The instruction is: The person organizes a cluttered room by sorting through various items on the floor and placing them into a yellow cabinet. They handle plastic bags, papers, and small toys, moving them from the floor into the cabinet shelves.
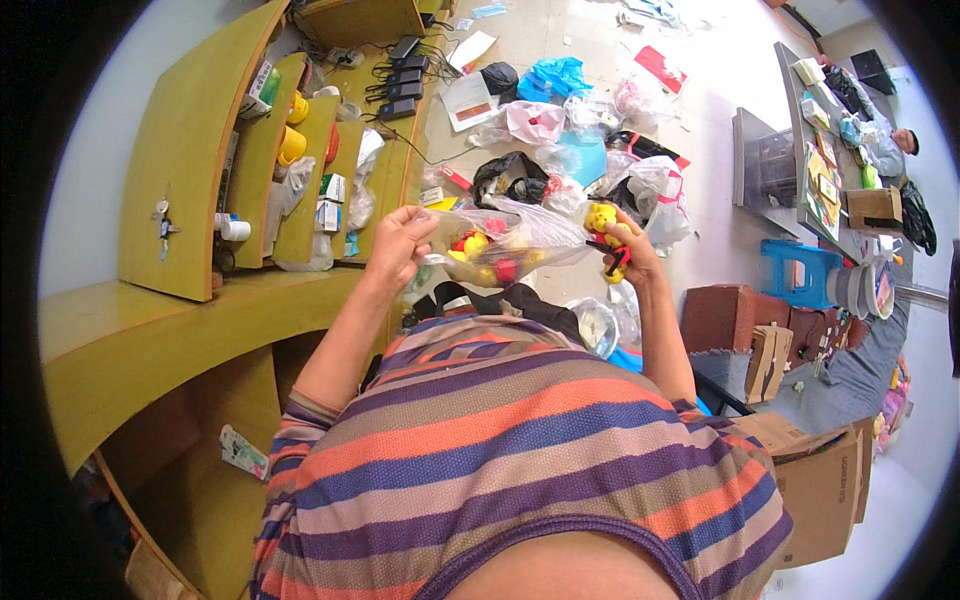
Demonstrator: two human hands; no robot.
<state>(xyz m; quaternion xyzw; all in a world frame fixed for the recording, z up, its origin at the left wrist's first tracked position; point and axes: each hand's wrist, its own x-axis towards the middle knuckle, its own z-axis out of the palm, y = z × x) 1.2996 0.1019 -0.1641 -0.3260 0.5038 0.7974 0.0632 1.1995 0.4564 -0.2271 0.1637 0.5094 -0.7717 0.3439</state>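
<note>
My left hand (403, 244) pinches the edge of a clear plastic bag (551, 240), stretched sideways in front of my body. Inside the bag lie several small yellow and red toys (474, 244). At the bag's other end, my right hand (634, 251) grips a yellow bear figure (602, 217) with red and black parts, beside another yellow piece. Whether the right fingers also hold the bag's edge, I cannot tell.
Beyond my hands, plastic bags (555, 79) and papers litter the floor. A wooden shelf unit (322, 172) stands at left, with black power adapters (401, 90) behind. At right are a blue stool (799, 271), cardboard boxes (817, 487) and a person (889, 150) by a table.
</note>
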